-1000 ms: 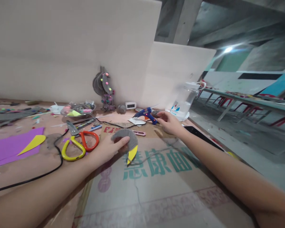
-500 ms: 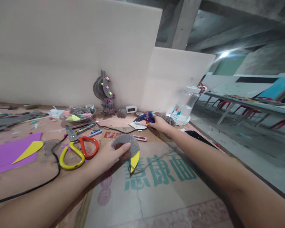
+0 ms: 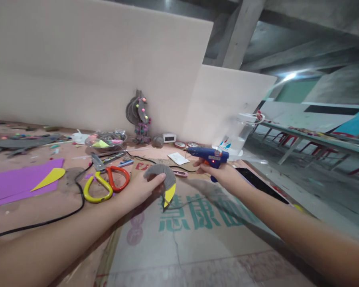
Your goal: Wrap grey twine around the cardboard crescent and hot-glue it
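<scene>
My left hand (image 3: 148,184) is closed on a crescent (image 3: 166,175) wrapped in grey yarn, its lower tip bare and yellow. A strand of grey yarn trails from that tip over the printed cardboard (image 3: 197,247). Raised above the board's far edge, a blue glue gun (image 3: 208,154) with a small red light is gripped in my right hand (image 3: 217,170). The gun's nozzle points left, and a clear glue stick sticks out of its back. Below the nozzle lies a small white paper (image 3: 178,158). A pink-handled cutter (image 3: 180,173) rests beyond the crescent.
Left of my left hand lie scissors (image 3: 107,185), purple sheets (image 3: 24,181) with a yellow cut piece, and a black cord (image 3: 77,203). Behind stand a bowl of craft bits (image 3: 103,141), a grey yarn ornament with pompoms (image 3: 140,117), a small digital clock (image 3: 168,138) and a clear plastic jug (image 3: 236,133).
My right hand has lifted the glue gun off the table near the paper and brought it right and closer. My left hand still holds the crescent. The view has shifted slightly.
</scene>
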Demonstrator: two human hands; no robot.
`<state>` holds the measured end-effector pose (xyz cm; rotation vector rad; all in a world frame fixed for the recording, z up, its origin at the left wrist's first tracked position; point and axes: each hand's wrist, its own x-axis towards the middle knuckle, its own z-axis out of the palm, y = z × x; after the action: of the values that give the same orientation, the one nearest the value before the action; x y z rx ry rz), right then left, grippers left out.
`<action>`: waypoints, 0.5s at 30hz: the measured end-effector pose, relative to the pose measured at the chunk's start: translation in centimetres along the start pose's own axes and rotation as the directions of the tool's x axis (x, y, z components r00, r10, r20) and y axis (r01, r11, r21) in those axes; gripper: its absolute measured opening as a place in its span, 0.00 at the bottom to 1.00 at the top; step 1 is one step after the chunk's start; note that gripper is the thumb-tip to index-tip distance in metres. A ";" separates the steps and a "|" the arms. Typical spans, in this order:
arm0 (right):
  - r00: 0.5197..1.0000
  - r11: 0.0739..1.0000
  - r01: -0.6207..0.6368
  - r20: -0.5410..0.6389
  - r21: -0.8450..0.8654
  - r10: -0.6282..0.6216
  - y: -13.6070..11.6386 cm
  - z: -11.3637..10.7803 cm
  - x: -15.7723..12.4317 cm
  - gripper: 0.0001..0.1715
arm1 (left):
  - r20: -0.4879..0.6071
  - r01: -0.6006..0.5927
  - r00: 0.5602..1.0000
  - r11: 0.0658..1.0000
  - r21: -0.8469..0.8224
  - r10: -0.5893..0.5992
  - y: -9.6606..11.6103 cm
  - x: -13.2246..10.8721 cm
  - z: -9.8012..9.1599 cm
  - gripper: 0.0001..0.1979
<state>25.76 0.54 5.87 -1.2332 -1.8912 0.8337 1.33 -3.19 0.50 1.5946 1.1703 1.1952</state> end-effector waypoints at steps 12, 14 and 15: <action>0.993 0.987 0.012 0.115 -0.159 0.006 1.5 2.3 -5.1 0.17 | -0.150 0.047 0.988 0.996 0.073 -0.036 0.1 -0.2 0.1 0.16; 0.987 0.996 0.028 0.157 -0.089 -0.014 1.2 2.3 -5.3 0.15 | -0.135 0.031 0.991 0.996 0.081 -0.020 0.0 -0.2 0.0 0.16; 0.983 0.998 0.026 0.180 -0.056 -0.016 1.1 2.4 -5.3 0.15 | -0.130 0.018 0.991 0.996 0.085 -0.007 -0.1 -0.2 0.0 0.16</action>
<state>25.78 -4.39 2.49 -1.2052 -2.0822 0.9106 1.30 -3.33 0.39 1.5899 1.3293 1.2711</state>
